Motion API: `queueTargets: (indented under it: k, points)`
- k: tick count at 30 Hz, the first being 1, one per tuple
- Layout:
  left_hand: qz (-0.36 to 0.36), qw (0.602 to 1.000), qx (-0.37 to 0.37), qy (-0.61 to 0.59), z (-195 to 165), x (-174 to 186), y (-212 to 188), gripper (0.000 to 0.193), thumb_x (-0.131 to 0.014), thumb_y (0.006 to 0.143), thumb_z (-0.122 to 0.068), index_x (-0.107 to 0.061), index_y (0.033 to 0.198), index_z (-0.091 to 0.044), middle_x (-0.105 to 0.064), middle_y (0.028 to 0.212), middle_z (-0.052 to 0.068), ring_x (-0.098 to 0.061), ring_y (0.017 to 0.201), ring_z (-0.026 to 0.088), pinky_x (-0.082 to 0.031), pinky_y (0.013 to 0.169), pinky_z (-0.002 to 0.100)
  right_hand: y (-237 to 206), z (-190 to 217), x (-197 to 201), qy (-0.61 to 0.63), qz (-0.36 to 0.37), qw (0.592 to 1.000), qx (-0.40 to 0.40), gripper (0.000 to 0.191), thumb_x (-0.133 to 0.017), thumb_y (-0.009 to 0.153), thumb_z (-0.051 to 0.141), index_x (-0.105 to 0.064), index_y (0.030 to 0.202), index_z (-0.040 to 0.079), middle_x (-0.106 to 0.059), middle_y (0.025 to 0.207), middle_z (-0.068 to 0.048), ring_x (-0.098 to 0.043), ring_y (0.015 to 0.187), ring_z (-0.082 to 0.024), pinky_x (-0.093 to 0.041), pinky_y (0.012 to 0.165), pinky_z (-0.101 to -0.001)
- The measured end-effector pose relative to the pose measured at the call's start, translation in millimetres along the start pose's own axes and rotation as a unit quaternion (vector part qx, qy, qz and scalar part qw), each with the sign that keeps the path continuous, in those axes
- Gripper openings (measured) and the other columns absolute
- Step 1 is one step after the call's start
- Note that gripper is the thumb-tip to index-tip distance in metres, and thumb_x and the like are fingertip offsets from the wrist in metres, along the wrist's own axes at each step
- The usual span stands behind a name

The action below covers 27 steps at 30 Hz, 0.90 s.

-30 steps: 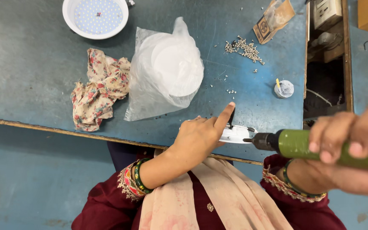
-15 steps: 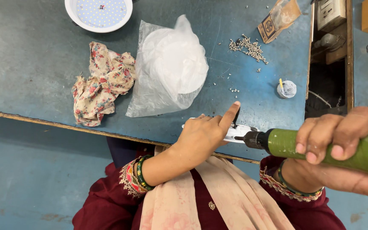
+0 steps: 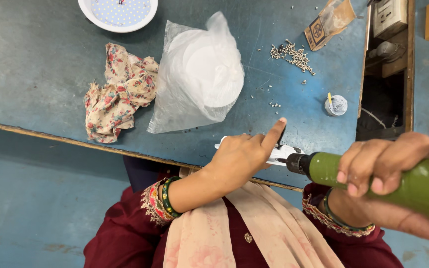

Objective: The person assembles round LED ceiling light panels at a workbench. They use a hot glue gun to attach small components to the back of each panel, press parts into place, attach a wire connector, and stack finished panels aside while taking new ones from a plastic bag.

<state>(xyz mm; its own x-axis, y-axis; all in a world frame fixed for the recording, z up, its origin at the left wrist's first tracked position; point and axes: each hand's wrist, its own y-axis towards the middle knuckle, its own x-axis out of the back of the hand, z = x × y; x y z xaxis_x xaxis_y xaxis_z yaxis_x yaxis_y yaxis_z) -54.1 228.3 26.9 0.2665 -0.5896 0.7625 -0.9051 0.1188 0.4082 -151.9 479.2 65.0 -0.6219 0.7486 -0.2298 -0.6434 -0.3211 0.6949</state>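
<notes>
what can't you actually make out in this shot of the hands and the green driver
- White part: mostly hidden under the left hand, head view.
- Driver bit tip: too small, masked by the part.
- Green driver: rear cut off by right edge, wrapped by right hand.
- Bag contents: blurred by plastic.

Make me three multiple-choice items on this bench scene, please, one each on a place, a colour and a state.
1. Where does the floral cloth lie?
A. left of the plastic bag
B. under the green driver
C. on the person's lap

2. What colour is the driver in the right hand?
A. red
B. green
C. white

3. How does the left hand stand?
A. flat and clear of everything
B. closed round the bag
C. on the white part, forefinger stretched out

Answers:
1 A: the cloth sits on the blue bench to the bag's left.
2 B: its body is green with a dark tip.
3 C: the hand rests on the part at the bench edge, forefinger pointing.
</notes>
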Motion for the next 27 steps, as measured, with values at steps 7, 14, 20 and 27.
queueTargets:
  k: [7,14,20,27]
  points:
    - [0.022,1.000,-0.010,0.008,0,-8,1,0.091,-0.080,0.079,-0.024,-0.036,0.156,-0.001,-0.064,0.071,0.007,-0.067,0.062,0.027,-0.052,0.056,0.040,-3,8,4,0.020,0.018,0.999,-0.027,0.102,-0.053,0.069,0.098,-0.052,0.115,0.007,-0.054,0.074,-0.005,-0.054,0.051,-0.019,-0.048,0.049,-0.0389]
    - [-0.003,0.999,-0.021,0.023,-4,-4,3,0.093,-0.079,0.081,-0.031,-0.032,0.155,-0.001,-0.066,0.076,0.009,-0.068,0.062,0.031,-0.051,0.050,0.042,12,12,-4,0.060,0.085,0.994,-0.032,0.105,-0.049,0.072,0.093,-0.049,0.136,0.009,-0.059,0.083,-0.011,-0.057,0.057,-0.025,-0.053,0.052,-0.0459]
    - [-0.002,1.000,-0.002,-0.004,-10,2,-6,0.083,-0.083,0.076,-0.031,-0.044,0.145,-0.008,-0.069,0.088,0.009,-0.070,0.078,0.031,-0.053,0.061,0.042,52,12,6,0.054,0.053,0.997,0.024,0.083,-0.060,0.087,0.072,-0.051,0.138,0.008,-0.063,0.085,-0.009,-0.068,0.059,-0.024,-0.057,0.058,-0.0392]
    - [-0.099,0.978,0.132,-0.129,42,13,-35,0.045,-0.089,0.077,-0.033,-0.068,0.111,-0.013,-0.073,0.096,0.005,-0.071,0.086,0.024,-0.056,0.074,0.037,-10,-43,-16,-0.203,-0.080,0.975,-0.046,0.052,-0.078,0.107,0.028,-0.049,0.138,-0.001,-0.067,0.111,-0.016,-0.071,0.101,-0.025,-0.062,0.094,-0.0425]
